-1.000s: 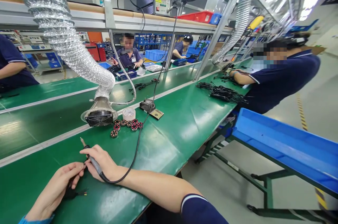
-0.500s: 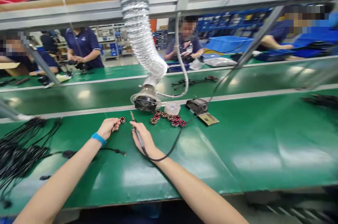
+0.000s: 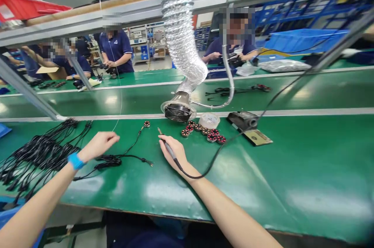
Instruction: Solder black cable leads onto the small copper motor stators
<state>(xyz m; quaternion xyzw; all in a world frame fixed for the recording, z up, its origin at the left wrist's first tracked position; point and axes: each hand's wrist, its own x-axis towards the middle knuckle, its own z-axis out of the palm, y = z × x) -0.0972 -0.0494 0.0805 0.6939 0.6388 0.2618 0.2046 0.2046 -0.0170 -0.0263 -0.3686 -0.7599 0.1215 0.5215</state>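
Left hand (image 3: pixel 99 145) released small round copper-wound motor (image 3: pixel 146 124).

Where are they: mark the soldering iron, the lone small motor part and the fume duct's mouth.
soldering iron (image 3: pixel 167 146), head view, on its handle just above the right hand (image 3: pixel 174 153).
lone small motor part (image 3: pixel 146 124), head view, on its round top face.
fume duct's mouth (image 3: pixel 177 112), head view, on the black grille.
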